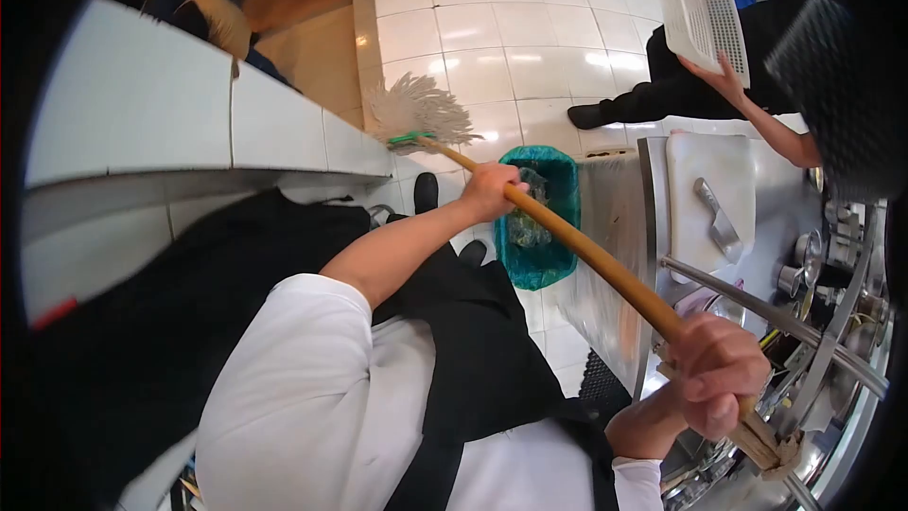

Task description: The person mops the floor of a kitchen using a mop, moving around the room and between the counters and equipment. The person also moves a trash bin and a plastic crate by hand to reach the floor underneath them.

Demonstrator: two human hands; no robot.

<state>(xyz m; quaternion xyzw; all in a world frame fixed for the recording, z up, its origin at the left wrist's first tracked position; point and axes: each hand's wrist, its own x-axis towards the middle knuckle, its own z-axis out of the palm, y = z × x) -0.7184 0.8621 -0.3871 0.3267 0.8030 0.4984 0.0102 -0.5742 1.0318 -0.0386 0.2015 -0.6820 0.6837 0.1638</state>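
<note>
I hold a mop with a wooden handle (586, 251) in both hands. Its white string head (416, 109), clamped in green, hovers over the white tiled floor (492, 28). My left hand (487, 189) grips the handle close to the head. My right hand (719, 369) grips the upper end, near a steel counter. I see my white shirt and black apron (473, 350) below.
A teal bin (539, 270) lined with a bag stands on the floor under the handle. The steel counter (785, 199) carries a white cutting board (695, 170) with a cleaver (721, 220). A person in black holds a white perforated tray (700, 5) at upper right. A white tiled ledge (189, 114) runs at left.
</note>
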